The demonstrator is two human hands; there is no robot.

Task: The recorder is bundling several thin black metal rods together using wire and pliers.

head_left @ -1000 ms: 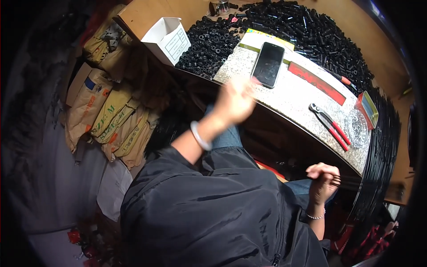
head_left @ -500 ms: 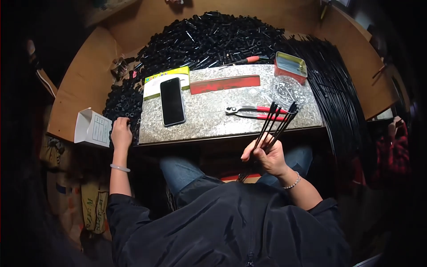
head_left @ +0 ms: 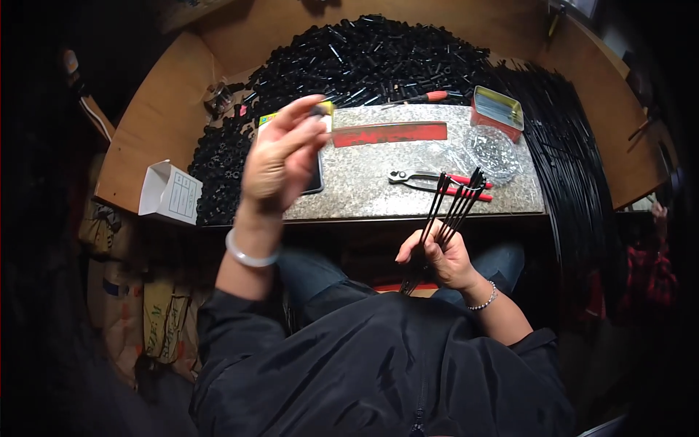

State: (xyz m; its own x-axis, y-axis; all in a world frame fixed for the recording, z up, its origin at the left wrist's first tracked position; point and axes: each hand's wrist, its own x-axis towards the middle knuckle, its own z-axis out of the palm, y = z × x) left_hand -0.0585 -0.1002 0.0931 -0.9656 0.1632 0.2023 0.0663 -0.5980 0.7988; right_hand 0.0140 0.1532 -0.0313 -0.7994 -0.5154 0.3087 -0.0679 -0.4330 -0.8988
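My left hand (head_left: 275,162) is raised over the left part of the speckled work board (head_left: 364,197), slightly blurred. Its fingers pinch a small black part (head_left: 318,111), whose shape is hard to make out. Beneath that hand, a phone (head_left: 315,178) and a yellow-green and white box (head_left: 327,109) are mostly covered. My right hand (head_left: 453,264) is closed around several thin black rods (head_left: 457,204), held slanting in front of the board's near edge. Behind the rod tops lie end-cutting pincers (head_left: 419,179) with red handles.
Small black ring-like parts (head_left: 218,175) heap up at left, beside an open white carton (head_left: 171,193). Behind the board rises a big pile of black pieces (head_left: 364,58). A red bar (head_left: 389,134), screwdriver (head_left: 435,96), tin (head_left: 497,115), clear plastic bag (head_left: 494,153) and long black rods (head_left: 568,160) lie around.
My left hand has lifted from the small parts at left, moving right and up over the board with a small black part. My right hand still holds the rods.
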